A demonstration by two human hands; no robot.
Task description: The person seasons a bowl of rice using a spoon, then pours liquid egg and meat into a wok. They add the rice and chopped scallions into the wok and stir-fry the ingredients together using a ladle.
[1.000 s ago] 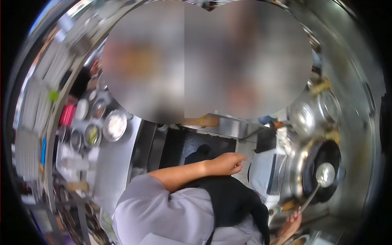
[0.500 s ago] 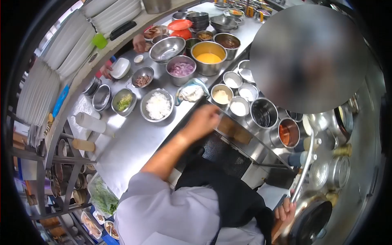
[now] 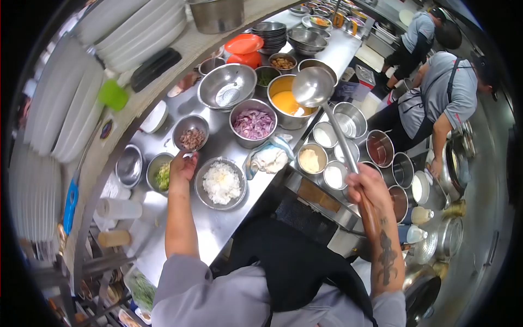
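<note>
My left hand reaches over the counter and has its fingers on the near rim of a small metal bowl of chopped brown pieces, perhaps meat. Beside that hand are a bowl of chopped greens and a bowl of white rice. In my right hand is a long ladle, gripped by its handle. The ladle's cup hangs over the edge of a pot of yellow liquid, partly covering it. A bowl of sliced purple onions and a crumpled cloth lie between my hands.
Small containers of white and pale contents stand right of the counter edge. A plate shelf runs along the left. Two co-workers stand at the upper right. Another person's hand shows beyond the counter.
My left hand has moved left from near the cloth to the small bowl. My right hand has raised the ladle from the lower right and brought it over the pots.
</note>
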